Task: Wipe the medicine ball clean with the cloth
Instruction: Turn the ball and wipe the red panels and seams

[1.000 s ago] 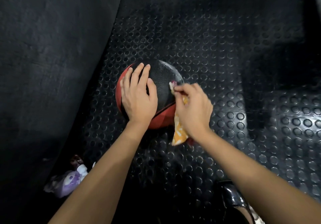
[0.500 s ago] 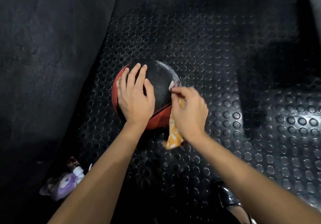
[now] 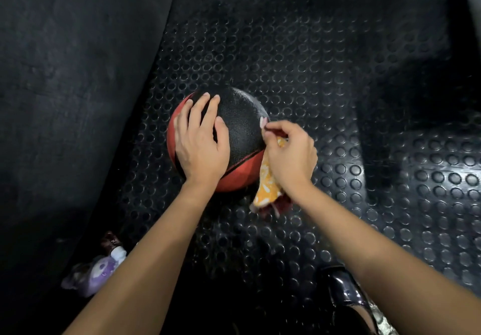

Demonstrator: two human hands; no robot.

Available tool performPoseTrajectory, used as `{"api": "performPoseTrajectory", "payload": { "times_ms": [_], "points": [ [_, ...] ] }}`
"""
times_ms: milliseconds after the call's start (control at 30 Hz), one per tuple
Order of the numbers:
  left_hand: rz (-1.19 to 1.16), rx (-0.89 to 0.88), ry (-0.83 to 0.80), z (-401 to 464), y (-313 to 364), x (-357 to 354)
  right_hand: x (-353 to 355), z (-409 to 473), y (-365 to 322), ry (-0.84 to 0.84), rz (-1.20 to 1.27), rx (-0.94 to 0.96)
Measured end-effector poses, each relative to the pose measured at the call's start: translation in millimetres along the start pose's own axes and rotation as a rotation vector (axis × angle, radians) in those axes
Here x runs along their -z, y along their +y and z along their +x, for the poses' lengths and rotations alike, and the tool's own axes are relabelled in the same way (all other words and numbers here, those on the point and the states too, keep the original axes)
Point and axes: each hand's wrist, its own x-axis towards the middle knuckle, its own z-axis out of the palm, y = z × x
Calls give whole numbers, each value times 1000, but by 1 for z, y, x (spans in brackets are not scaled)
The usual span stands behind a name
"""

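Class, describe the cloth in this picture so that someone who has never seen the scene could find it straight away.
Start at the red and black medicine ball on the studded black floor mat. On the ball's right side, the right hand pinches the cloth against it, the loose end hanging below the hand. It is the only orange, white-patterned thing in view.

Studded floor mat point(image 3: 325, 74) is open beyond and right of the medicine ball point(image 3: 242, 124). Smooth dark mat point(image 3: 65, 87) runs close along the ball's left, leaving only a narrow strip there. Ball's top-left is taken by the left hand point(image 3: 201, 147) lying flat; right flank by the right hand point(image 3: 291, 157) pinching the cloth point(image 3: 265, 189). Near side is hemmed by both forearms. A purple plush toy point(image 3: 96, 272) lies low left, a black shoe point(image 3: 343, 290) low right.
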Motion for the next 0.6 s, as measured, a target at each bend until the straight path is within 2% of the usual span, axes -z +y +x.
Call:
{"api": "performPoseTrajectory", "payload": {
  "times_ms": [100, 267, 467, 600],
  "points": [
    [0, 0, 5, -3, 2, 0, 0, 23, 0, 2, -4, -162],
    [-9, 10, 3, 1, 2, 1, 3, -14, 2, -46, 39, -46],
    [-18, 15, -11, -1, 6, 1, 1, 30, 4, -28, 32, -228],
    [-22, 4, -12, 2, 1, 2, 5, 1, 5, -86, 77, -136]
  ]
}}
